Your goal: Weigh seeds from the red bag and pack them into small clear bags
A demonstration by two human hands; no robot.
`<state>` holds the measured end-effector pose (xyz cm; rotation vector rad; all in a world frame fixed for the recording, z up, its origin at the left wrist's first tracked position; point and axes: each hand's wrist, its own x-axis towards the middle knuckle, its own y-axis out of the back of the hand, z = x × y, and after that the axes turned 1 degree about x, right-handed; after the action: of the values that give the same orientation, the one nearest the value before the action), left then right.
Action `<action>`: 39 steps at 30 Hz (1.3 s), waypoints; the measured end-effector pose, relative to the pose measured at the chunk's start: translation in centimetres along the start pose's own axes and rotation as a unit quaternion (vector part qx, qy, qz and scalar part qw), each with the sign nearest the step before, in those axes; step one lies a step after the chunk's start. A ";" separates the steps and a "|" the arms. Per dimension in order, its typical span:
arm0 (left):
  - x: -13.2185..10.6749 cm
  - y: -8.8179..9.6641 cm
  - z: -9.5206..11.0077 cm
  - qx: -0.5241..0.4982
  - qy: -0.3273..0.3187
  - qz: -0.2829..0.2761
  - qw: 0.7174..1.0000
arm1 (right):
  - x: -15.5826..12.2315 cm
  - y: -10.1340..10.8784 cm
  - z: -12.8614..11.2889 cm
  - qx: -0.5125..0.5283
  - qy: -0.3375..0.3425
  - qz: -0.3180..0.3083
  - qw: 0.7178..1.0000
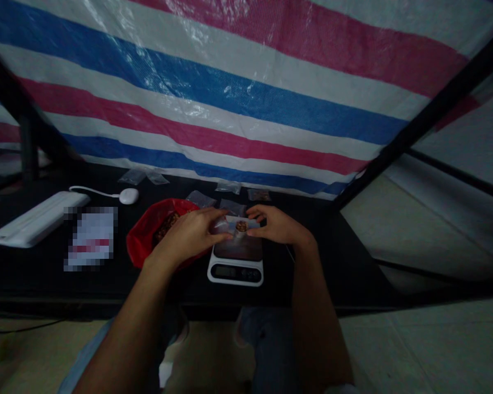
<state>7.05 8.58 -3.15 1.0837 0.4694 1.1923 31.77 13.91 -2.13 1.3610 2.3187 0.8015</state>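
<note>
A white digital scale (235,272) with a dark top plate lies in front of me. On it stands a small clear container (241,226), with brown bits showing at its top; its exact shape is blurred. My left hand (191,231) reaches over a red bag (138,241) to the scale's left side, thumb and fingers apart beside some clear plastic. From the right comes my right hand (280,224), fingers curved and spread from the thumb, whose tip is at the container's side. More brown bits (166,225) fill the red bag, partly hidden by my left hand.
Small clear plastic bags (229,187) lie along the table's back, one bag (258,195) with brown contents. At left are a white power strip (36,221), a round white piece (129,196) on a cord and a blurred-out packet (92,238). A striped sheet (230,98) hangs behind.
</note>
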 end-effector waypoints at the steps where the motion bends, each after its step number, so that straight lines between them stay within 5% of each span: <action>1: 0.1 -0.2 0.0 0.000 0.007 -0.014 1.000 | 0.1 -0.2 0.7 0.001 -0.001 -0.019 1.000; 6: 0.4 -1.2 0.0 -0.017 0.025 -0.009 1.000 | 0.6 -1.1 1.3 0.013 0.051 -0.043 0.998; 20: 0.5 -2.5 -0.4 -0.215 -0.022 0.108 0.970 | -0.7 -0.1 -4.4 -0.110 0.178 0.014 0.978; 28: 0.2 -1.9 -0.4 -0.211 -0.045 0.142 0.966 | -1.7 -0.2 -6.7 -0.162 0.217 0.050 0.961; 34: 0.0 -1.2 -0.4 -0.237 -0.027 0.158 0.958 | -1.8 0.5 -5.5 -0.116 0.171 0.097 0.974; 39: -0.1 -0.9 -0.5 -0.245 0.010 0.218 0.945 | -0.3 -0.8 -1.8 -0.062 0.066 -0.008 0.996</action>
<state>7.05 8.76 -4.13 0.7560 -0.0703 1.6048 30.39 12.81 -1.17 1.2689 2.3299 1.0408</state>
